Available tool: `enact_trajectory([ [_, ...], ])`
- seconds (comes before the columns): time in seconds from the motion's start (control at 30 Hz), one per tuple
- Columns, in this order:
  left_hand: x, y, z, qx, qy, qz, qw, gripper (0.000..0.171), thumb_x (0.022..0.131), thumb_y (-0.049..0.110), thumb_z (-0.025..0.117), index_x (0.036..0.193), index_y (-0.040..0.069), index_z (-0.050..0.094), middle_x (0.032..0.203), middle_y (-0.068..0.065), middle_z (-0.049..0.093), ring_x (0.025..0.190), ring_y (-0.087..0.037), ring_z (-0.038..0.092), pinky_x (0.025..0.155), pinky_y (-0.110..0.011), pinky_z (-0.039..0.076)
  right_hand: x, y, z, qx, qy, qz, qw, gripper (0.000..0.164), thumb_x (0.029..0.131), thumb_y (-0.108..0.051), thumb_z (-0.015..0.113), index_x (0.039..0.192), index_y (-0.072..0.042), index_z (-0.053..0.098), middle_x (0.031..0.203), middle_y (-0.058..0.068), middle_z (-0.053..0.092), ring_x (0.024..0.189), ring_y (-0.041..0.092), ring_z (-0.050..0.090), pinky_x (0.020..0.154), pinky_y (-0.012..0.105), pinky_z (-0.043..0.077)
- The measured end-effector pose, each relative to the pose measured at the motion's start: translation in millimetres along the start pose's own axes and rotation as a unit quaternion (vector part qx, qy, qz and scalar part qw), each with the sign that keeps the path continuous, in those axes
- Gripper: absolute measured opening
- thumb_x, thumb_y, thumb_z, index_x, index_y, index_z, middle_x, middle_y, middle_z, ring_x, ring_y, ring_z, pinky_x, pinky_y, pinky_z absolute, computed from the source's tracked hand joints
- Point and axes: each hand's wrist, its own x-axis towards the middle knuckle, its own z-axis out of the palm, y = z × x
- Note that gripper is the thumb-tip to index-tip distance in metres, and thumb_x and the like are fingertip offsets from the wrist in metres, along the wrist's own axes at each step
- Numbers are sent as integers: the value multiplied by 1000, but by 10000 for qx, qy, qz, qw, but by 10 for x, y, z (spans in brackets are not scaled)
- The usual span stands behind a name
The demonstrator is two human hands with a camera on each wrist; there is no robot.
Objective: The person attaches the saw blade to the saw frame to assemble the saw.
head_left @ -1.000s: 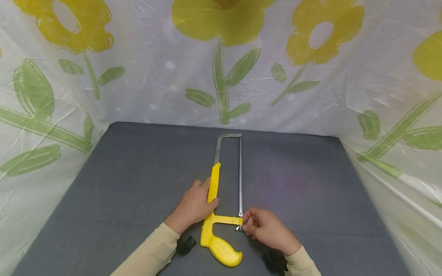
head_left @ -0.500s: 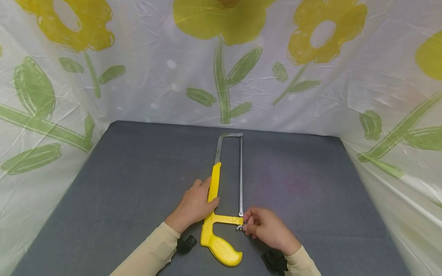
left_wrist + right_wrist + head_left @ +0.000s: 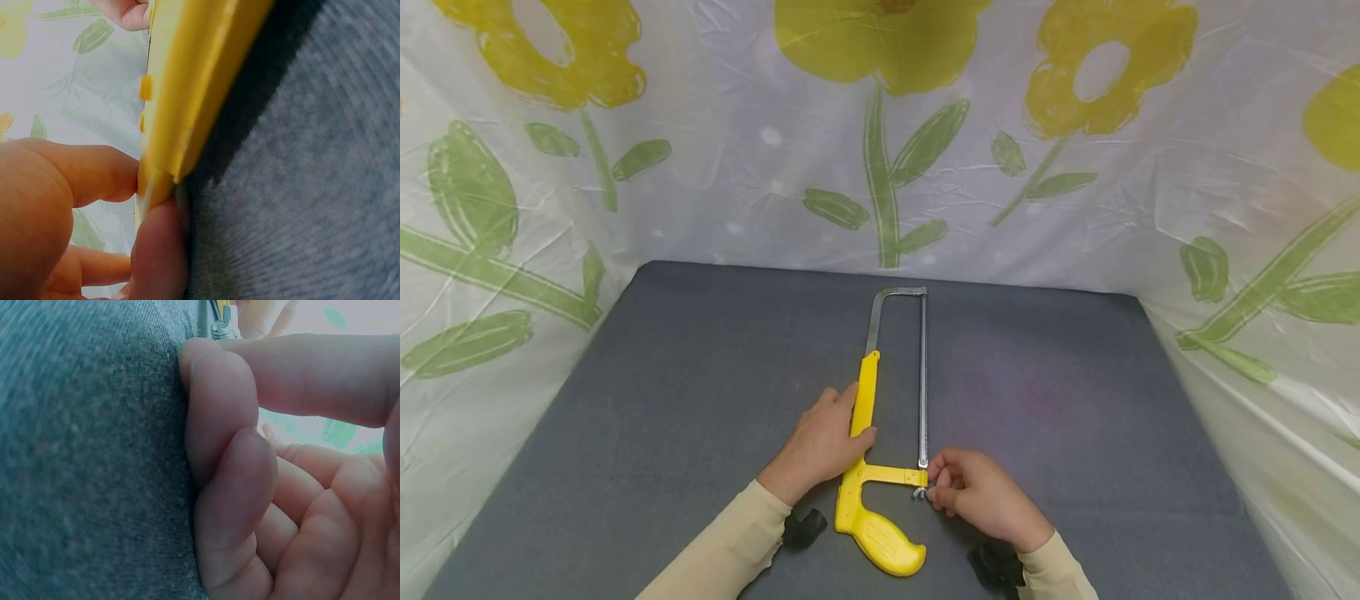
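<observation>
A hacksaw [image 3: 886,540] with a yellow frame and handle lies on the dark table, its blade [image 3: 922,375] on the right side. My left hand [image 3: 822,440] grips the yellow frame above the crossbar; in the left wrist view, thumb and finger sit on either side of the yellow metal [image 3: 187,87]. At the crossbar's right end, my right hand [image 3: 983,496] has its fingers curled at the small silver wing nut [image 3: 919,493], thumb tip right against it. In the right wrist view a threaded silver piece [image 3: 220,329] shows just past the fingertips, which are partly hidden by one another.
A dark grey cloth covers the table [image 3: 715,358]. Sheeting printed with yellow flowers [image 3: 730,167] surrounds it at the back and both sides. Black wrist devices [image 3: 805,531] hang under both wrists near the table surface.
The wing nut's wings have turned slightly beside my right fingertips. Both hands and the hacksaw stay in place.
</observation>
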Motion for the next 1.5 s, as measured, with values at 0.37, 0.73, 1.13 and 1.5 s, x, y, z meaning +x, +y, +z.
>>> enact_trajectory([
  [0.37,14,-7,1,24,-9,-19,10000,81,98,32,77,165,2,43,121,-18,61,75,-18,56,63,-29,48,-1,-21,13,73,122,184,9997,12,92,0,70,103,-4,70,76,1,68,65,16,63,58,26,49],
  [0.73,27,-3,9,128,-35,-22,9999,82,97,33,78,164,2,43,122,-18,61,76,-19,55,64,-29,47,-41,-74,2,-348,369,344,9981,17,91,-24,83,85,-15,70,66,-6,64,57,11,60,53,26,46],
  [1.13,16,16,5,138,-11,-78,9999,82,97,33,78,164,1,43,122,-19,61,77,-19,56,65,-29,49,8,-109,140,-1001,1045,659,9873,41,83,-53,90,68,-23,67,57,-11,51,52,8,43,50,25,32],
  [1.5,-3,-1,6,74,-24,-42,10000,82,97,34,78,164,1,43,125,-20,61,79,-19,57,67,-31,52,4,-108,163,-1091,1001,629,9870,40,82,-50,92,68,-22,66,58,-11,54,53,8,46,51,25,34],
])
